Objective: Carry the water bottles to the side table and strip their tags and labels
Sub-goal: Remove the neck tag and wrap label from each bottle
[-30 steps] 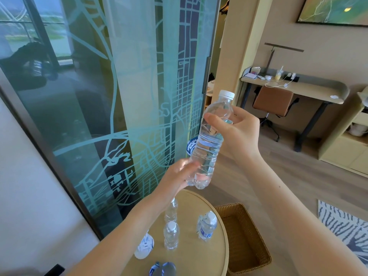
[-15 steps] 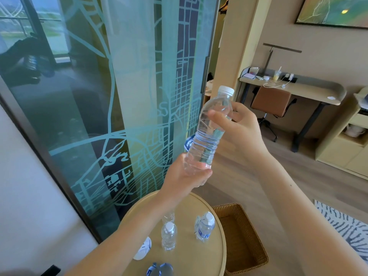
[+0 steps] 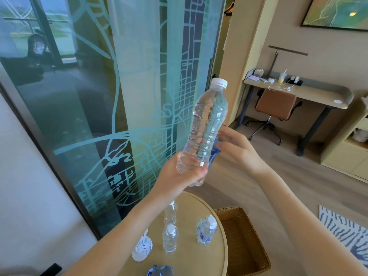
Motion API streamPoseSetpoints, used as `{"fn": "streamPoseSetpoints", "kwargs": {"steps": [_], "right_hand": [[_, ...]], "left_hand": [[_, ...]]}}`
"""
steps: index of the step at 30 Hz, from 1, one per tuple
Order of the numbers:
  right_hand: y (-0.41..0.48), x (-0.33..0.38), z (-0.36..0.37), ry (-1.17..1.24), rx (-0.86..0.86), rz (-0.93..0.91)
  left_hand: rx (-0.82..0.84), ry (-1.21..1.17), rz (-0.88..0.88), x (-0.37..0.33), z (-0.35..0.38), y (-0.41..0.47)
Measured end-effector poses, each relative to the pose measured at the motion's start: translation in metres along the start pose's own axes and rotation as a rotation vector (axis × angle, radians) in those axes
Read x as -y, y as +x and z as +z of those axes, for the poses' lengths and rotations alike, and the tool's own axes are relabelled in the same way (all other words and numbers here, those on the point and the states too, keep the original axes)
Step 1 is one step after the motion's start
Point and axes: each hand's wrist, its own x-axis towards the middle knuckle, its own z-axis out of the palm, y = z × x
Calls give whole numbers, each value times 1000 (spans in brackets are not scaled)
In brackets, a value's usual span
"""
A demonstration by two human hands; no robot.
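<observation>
Down at the bottom edge, a blue-labelled bottle (image 3: pixel 160 271) pokes in, cut off by the frame. It sits on the round side table (image 3: pixel 217 253), pale wood with a raised rim. On that top, a white tag-like piece (image 3: pixel 142 248) with blue print rests near the left forearm. Beside it a clear bare bottle (image 3: pixel 169 238) stands upright, and another clear bottle (image 3: pixel 170 213) stands just behind, partly hidden by the wrist. To the right, a bottle with a blue label (image 3: pixel 207 230) stands upright, something white and loose at its neck. Just beside the table, on the floor, sits a woven basket (image 3: pixel 242 239).

Up above the table, the left hand (image 3: pixel 179 177) is wrapped firmly round the base of the held bottle (image 3: pixel 208 126), clear, bare, white cap on, tilted with the cap leaning up and right. The right hand (image 3: pixel 238 148) is right behind it, fingers loosely curled, with a blue label (image 3: pixel 213 155) showing between that hand and the bottle; whether the fingers pinch the label, I cannot tell.

Behind the hands stands a glass panel (image 3: pixel 139 86) etched with a street-map pattern. Farther off on the right, a brown chair (image 3: pixel 275 104) is tucked at a desk (image 3: pixel 318 94) with clutter and a cable.
</observation>
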Motion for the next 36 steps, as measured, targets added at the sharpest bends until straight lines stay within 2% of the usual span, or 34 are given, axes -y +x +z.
{"fn": "streamPoseSetpoints", "kwargs": {"steps": [5, 12, 23, 36], "right_hand": [[-12, -4, 3, -6, -151, 3], [-21, 4, 5, -100, -260, 2], [-37, 27, 11, -112, -299, 78], [-51, 40, 7, -49, -324, 129]], "left_hand": [[-34, -105, 78, 1, -4, -5], [-130, -72, 44, 12, -4, -7], [-137, -87, 38, 19, 1, -10], [-241, -99, 59, 27, -3, -6]]}}
